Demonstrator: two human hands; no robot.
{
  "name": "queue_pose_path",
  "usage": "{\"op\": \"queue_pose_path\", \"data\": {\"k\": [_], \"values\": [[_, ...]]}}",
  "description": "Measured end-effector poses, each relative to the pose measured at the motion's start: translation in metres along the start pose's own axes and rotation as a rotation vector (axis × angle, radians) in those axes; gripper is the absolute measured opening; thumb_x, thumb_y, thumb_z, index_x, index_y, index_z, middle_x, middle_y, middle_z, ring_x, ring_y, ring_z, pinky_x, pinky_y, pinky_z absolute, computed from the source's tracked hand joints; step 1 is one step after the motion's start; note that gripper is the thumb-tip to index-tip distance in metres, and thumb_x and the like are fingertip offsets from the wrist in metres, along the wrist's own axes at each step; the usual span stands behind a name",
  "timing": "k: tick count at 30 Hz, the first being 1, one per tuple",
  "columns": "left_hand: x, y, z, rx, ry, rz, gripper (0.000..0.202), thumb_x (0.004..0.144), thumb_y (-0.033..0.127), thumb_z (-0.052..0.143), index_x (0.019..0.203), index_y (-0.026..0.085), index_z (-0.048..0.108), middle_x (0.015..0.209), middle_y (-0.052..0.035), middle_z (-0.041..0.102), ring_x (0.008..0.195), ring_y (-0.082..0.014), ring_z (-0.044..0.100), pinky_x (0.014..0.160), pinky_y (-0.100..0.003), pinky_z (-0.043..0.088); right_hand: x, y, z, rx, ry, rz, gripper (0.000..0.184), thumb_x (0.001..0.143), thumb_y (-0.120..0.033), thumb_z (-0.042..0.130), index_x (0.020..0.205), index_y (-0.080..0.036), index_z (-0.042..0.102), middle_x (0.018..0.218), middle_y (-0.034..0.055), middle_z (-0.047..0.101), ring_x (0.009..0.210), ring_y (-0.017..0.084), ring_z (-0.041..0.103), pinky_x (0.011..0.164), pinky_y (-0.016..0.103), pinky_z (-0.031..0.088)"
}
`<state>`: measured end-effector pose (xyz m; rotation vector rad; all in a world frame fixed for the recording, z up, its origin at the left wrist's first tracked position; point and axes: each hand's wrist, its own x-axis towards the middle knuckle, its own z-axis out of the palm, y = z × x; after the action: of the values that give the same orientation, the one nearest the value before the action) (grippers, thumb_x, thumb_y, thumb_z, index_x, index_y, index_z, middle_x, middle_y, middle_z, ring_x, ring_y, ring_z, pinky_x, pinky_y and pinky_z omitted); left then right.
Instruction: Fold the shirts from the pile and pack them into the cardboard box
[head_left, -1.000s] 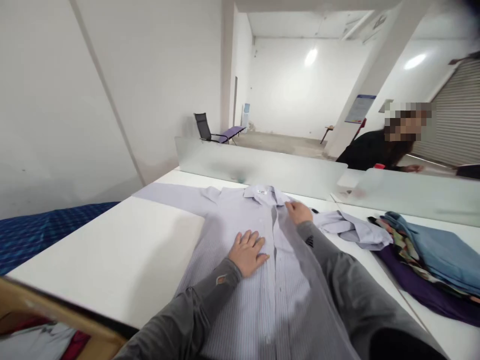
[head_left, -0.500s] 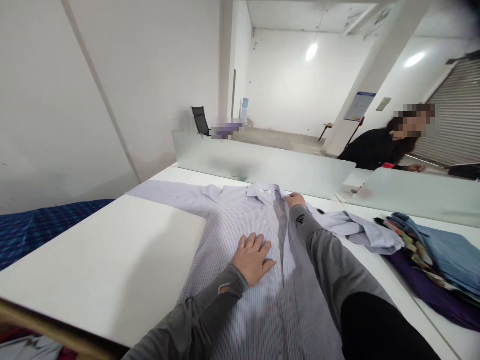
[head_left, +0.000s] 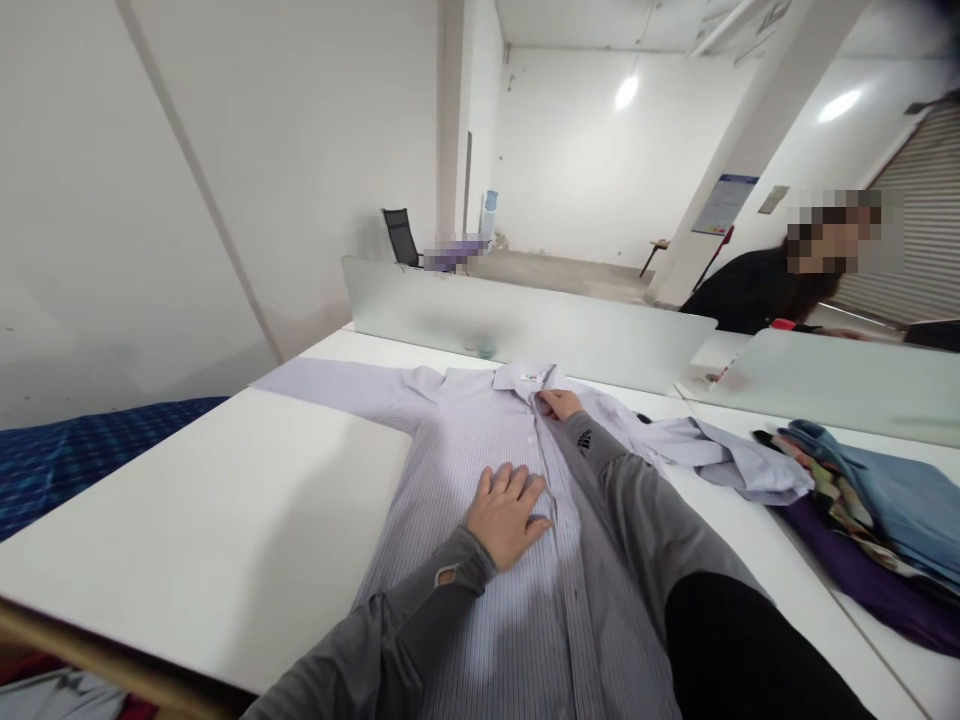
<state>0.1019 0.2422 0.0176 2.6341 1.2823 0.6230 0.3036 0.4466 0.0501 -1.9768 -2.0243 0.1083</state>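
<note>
Shirt (head_left: 465,450) of pale lavender, thin-striped cloth, spread front-up across the smooth white table (head_left: 322,520).
From my remote seat, I judge the step to be straightening the front opening (head_left: 559,540): my right hand's (head_left: 561,404) grip looks pinched together on its edge just below the collar (head_left: 514,378), while my left hand (head_left: 508,515) lies flat on the chest, fingers apart. The next move calls, I think, for steady left-hand pressure so a light pull won't skew the cloth. The collar sits near the far edge, just before the frosted glass partition (head_left: 525,312); one sleeve (head_left: 330,385) reaches the left edge. I have room leftward; rightward, the bunched other sleeve (head_left: 724,458) and blue-and-purple clothes pile (head_left: 896,500) tighten things.
</note>
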Motion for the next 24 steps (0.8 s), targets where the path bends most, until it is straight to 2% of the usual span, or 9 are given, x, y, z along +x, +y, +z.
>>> {"op": "queue_pose_path", "data": {"k": [2,4,7,10,12,16,19,22,24], "values": [[0.0,0.002,-0.003,0.005,-0.001,-0.009,0.06,0.093,0.052,0.042,0.145,0.026,0.032,0.147,-0.0111,0.04,0.136,-0.0361,0.031,0.11,-0.062,0.024,-0.004,0.007,-0.006,-0.021,-0.013,-0.031,0.037,0.093,-0.026,0.039,0.114,-0.017,0.068,0.096,0.0055,0.072,0.079,0.014,0.066,0.077,0.024,0.05],[0.0,0.006,-0.009,0.025,0.017,0.004,0.06,0.093,0.047,0.046,0.147,0.028,0.028,0.151,-0.0111,0.034,0.137,-0.0371,0.028,0.109,-0.062,0.024,-0.01,0.009,-0.007,-0.049,-0.009,-0.075,0.039,0.089,-0.019,0.043,0.121,-0.022,0.065,0.118,0.0047,0.066,0.097,0.016,0.064,0.087,0.025,0.048],[-0.001,0.012,-0.017,0.042,0.017,0.184,0.054,0.094,0.033,0.045,0.146,0.034,0.03,0.155,-0.0052,0.026,0.142,-0.0333,0.02,0.111,-0.06,0.02,-0.017,0.001,-0.004,-0.092,-0.031,-0.138,0.047,0.083,-0.012,0.047,0.124,-0.027,0.063,0.135,0.0024,0.055,0.114,0.019,0.058,0.097,0.027,0.043],[-0.003,0.013,-0.021,-0.019,-0.098,0.406,0.042,0.096,0.032,0.042,0.137,0.035,0.044,0.147,-0.0013,0.042,0.14,-0.0272,0.027,0.113,-0.056,0.018,-0.024,-0.005,-0.005,-0.129,-0.087,-0.165,0.046,0.081,-0.013,0.049,0.122,-0.027,0.066,0.134,0.0037,0.056,0.115,0.021,0.057,0.1,0.028,0.041],[-0.003,0.011,-0.02,-0.104,-0.155,0.428,0.036,0.095,0.03,0.043,0.129,0.031,0.052,0.137,-0.0016,0.053,0.134,-0.024,0.038,0.113,-0.05,0.023,-0.034,-0.005,-0.01,-0.151,-0.12,-0.16,0.041,0.082,-0.017,0.05,0.119,-0.024,0.068,0.128,0.006,0.06,0.112,0.023,0.058,0.098,0.03,0.042],[0.003,0.004,-0.014,-0.366,-0.039,0.217,0.034,0.092,0.019,0.039,0.121,0.023,0.057,0.119,-0.0044,0.063,0.11,-0.0171,0.057,0.101,-0.033,0.042,-0.086,0.006,-0.03,-0.179,-0.128,-0.156,0.038,0.084,-0.021,0.051,0.118,-0.021,0.067,0.123,0.0081,0.063,0.109,0.023,0.058,0.096,0.031,0.041],[0.007,0.002,-0.006,-0.621,0.081,-0.009,0.029,0.087,0.017,0.048,0.114,0.021,0.059,0.104,-0.0041,0.065,0.096,-0.0166,0.062,0.091,-0.031,0.048,-0.149,0.022,-0.038,-0.201,-0.042,-0.173,0.039,0.09,-0.029,0.045,0.125,-0.023,0.061,0.131,0.0084,0.058,0.116,0.025,0.053,0.099,0.038,0.039],[0.009,0.001,0.003,-0.882,0.082,-0.177,0.03,0.079,0.011,0.056,0.108,0.02,0.058,0.095,-0.0026,0.064,0.087,-0.0149,0.063,0.086,-0.03,0.051,-0.204,0.041,-0.032,-0.253,0.022,-0.222,0.046,0.095,-0.044,0.036,0.135,-0.027,0.052,0.143,0.0083,0.048,0.13,0.03,0.04,0.103,0.054,0.033],[0.009,0.001,0.007,-0.951,0.057,-0.239,0.029,0.079,0.01,0.057,0.106,0.018,0.055,0.094,-0.0032,0.063,0.082,-0.0138,0.064,0.081,-0.03,0.054,-0.224,0.051,-0.023,-0.265,0.009,-0.226,0.05,0.097,-0.047,0.031,0.141,-0.027,0.045,0.149,0.0076,0.041,0.136,0.03,0.034,0.105,0.06,0.028]]}}
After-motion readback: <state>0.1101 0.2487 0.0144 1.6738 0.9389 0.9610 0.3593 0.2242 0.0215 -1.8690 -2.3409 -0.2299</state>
